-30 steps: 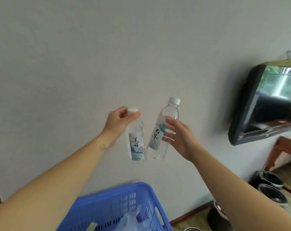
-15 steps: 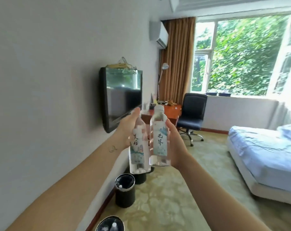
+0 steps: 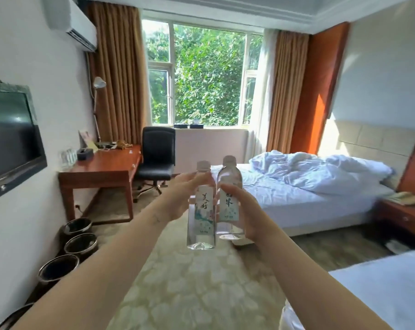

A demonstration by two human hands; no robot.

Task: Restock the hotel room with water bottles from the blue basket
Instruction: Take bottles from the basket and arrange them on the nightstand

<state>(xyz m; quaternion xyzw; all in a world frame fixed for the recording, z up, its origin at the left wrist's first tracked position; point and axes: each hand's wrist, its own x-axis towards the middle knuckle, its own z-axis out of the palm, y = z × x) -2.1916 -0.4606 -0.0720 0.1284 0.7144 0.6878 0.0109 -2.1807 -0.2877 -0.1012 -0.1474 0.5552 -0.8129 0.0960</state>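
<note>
near bed [image 3: 380,294]: white corner at lower right, closest to camera.
arms: both bare, stretched forward from the bottom edge and meeting mid-frame.
left hand [image 3: 180,198]: fingers curled round the upper part of the left bottle [image 3: 201,225], gripping it from the left.
right hand [image 3: 246,217]: wrapped round the right bottle [image 3: 229,208] from the right, thumb across the top of the label.
bottles: clear, white caps, printed labels; both upright and held in the air above the carpet [image 3: 197,289], just beside each other. Could not tell if they touched.
bins [image 3: 59,267]: four dark round ones in a row along the left wall, on the floor.
TV [image 3: 9,144]: on the left wall, screen dark.
far bed [image 3: 296,194]: right of the bottles and behind them, with a rumpled white duvet [image 3: 320,170].
nightstand [image 3: 406,220]: wood, at the right edge, with a phone [image 3: 403,198] on top.
desk [image 3: 106,167]: wood, against the left wall, small items on it.
chair [image 3: 157,151]: black office type, just right of the desk.
lamp [image 3: 99,82]: tall, behind the desk.
window [image 3: 201,75]: far wall, green leaves outside, brown curtains [image 3: 116,75] on both sides.
AC [image 3: 79,25]: white unit high on the left wall.
</note>
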